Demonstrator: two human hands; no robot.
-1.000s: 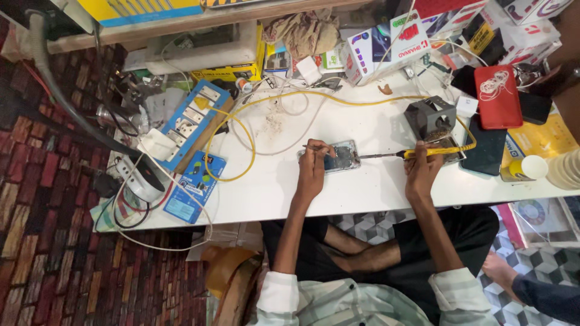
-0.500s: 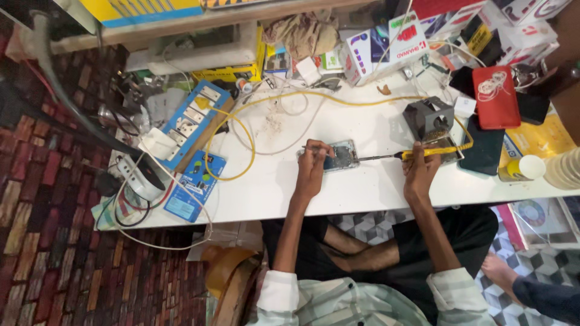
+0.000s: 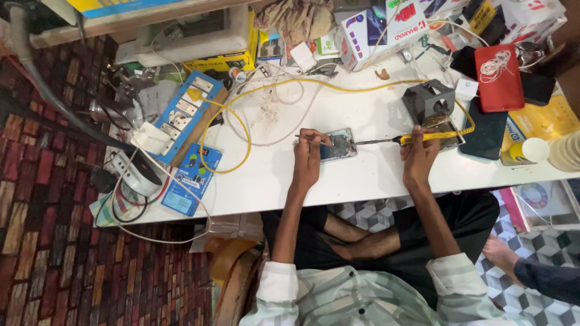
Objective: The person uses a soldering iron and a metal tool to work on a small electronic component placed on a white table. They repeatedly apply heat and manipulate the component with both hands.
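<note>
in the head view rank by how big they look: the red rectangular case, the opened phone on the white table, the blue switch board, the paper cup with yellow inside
1. blue switch board, largest
2. red rectangular case
3. opened phone, partly hidden by the left hand
4. paper cup, smallest

All lie on the same white table, so nearness hardly skews the order.

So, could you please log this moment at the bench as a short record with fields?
Setting: white table cluttered along its far edge, seen from above
Left hand: holds a thin tool, maybe tweezers, over the opened phone
Right hand: grips a yellow-handled soldering iron, tip at the phone
Behind the iron: dark iron stand
Cable: yellow cord looping across the table
Left edge: blue switch board
Right side: red case, paper cup
</note>
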